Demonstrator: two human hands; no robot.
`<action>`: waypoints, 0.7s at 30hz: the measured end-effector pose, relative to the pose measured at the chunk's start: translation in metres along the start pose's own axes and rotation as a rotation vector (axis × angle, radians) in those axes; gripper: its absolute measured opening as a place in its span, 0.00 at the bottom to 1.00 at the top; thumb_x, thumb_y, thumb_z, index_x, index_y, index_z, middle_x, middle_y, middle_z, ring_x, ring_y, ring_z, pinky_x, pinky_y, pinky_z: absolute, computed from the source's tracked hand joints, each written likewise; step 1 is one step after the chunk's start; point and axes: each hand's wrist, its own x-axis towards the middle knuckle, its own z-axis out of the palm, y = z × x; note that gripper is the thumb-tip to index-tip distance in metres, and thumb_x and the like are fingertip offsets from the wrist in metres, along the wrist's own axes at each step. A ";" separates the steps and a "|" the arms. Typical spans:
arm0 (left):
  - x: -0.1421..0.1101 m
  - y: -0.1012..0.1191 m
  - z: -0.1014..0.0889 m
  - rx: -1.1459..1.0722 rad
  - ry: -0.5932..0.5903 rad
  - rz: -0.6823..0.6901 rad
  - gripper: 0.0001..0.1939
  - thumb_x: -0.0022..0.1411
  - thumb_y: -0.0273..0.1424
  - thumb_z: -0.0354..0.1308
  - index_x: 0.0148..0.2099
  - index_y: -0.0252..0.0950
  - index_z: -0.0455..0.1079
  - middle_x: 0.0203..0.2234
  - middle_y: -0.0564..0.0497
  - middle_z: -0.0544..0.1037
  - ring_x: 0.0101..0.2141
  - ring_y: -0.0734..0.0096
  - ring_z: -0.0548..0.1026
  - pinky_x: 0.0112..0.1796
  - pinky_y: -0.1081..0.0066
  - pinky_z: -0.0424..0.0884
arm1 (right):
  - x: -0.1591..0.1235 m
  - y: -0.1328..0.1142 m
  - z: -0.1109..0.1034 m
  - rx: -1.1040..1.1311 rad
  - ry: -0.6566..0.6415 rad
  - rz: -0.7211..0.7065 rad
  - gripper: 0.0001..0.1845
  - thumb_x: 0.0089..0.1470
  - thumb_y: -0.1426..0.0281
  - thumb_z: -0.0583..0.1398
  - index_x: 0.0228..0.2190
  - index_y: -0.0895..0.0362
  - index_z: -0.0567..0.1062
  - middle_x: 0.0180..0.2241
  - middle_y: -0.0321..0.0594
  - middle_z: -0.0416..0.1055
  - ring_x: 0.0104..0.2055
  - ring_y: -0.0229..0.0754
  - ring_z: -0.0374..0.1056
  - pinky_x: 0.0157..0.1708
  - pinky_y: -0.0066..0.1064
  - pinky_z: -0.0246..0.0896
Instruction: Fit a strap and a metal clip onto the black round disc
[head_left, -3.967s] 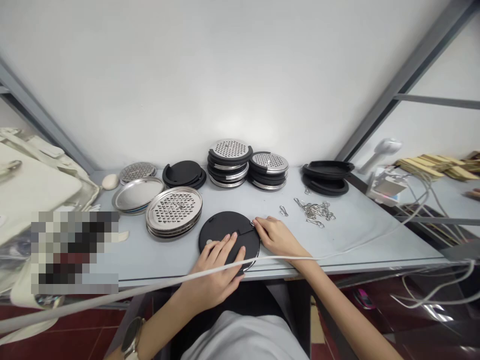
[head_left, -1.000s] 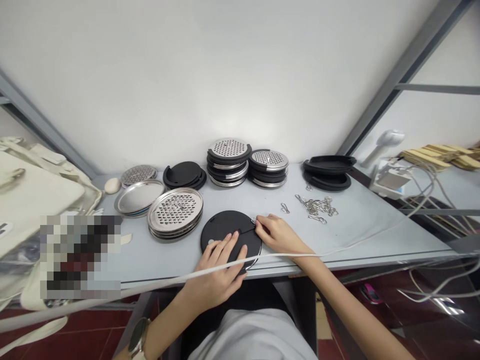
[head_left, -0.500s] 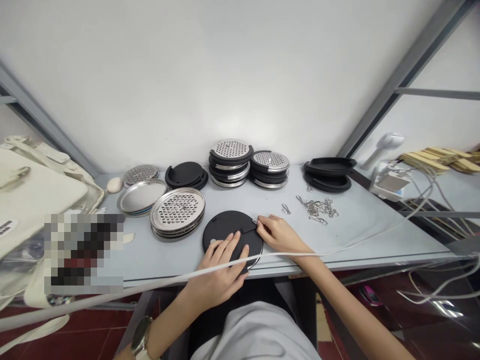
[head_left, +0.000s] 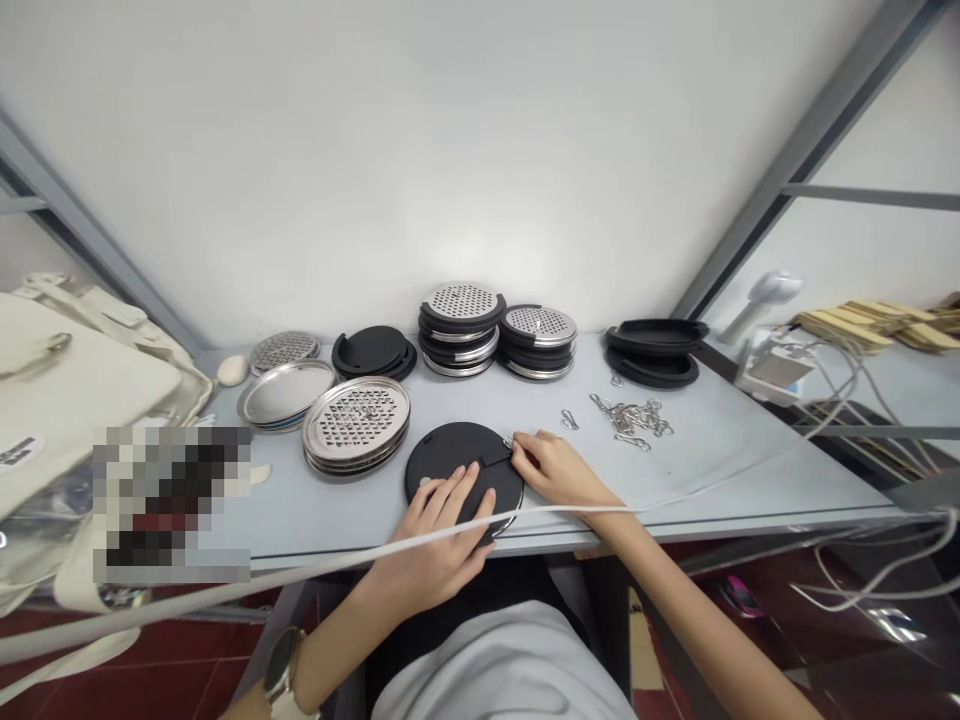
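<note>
A round black disc (head_left: 448,452) lies flat near the front edge of the grey table (head_left: 720,455). My left hand (head_left: 435,540) rests on the disc's near side, fingers stretched flat across it. My right hand (head_left: 559,468) sits at the disc's right rim, its fingers pinched on a small metal clip (head_left: 509,441) at the end of a slot in the disc. A pile of loose metal clips (head_left: 634,415) lies on the table to the right of my right hand.
Perforated steel plates (head_left: 355,420) and a plain steel plate (head_left: 286,390) lie left of the disc. Stacks of black-and-steel discs (head_left: 460,325) and black lids (head_left: 655,350) line the back. A white cable (head_left: 300,572) crosses in front. A cream bag (head_left: 67,370) stands at the left.
Both hands have stayed on the black disc, the right one still pinched at the rim. Only the view has shifted slightly.
</note>
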 end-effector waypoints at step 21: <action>0.000 -0.002 0.001 0.005 0.019 0.002 0.24 0.64 0.34 0.50 0.60 0.33 0.60 0.60 0.36 0.58 0.56 0.49 0.62 0.50 0.53 0.61 | -0.001 -0.001 -0.002 0.015 0.025 -0.029 0.13 0.60 0.71 0.48 0.26 0.56 0.67 0.22 0.35 0.66 0.25 0.36 0.60 0.29 0.26 0.49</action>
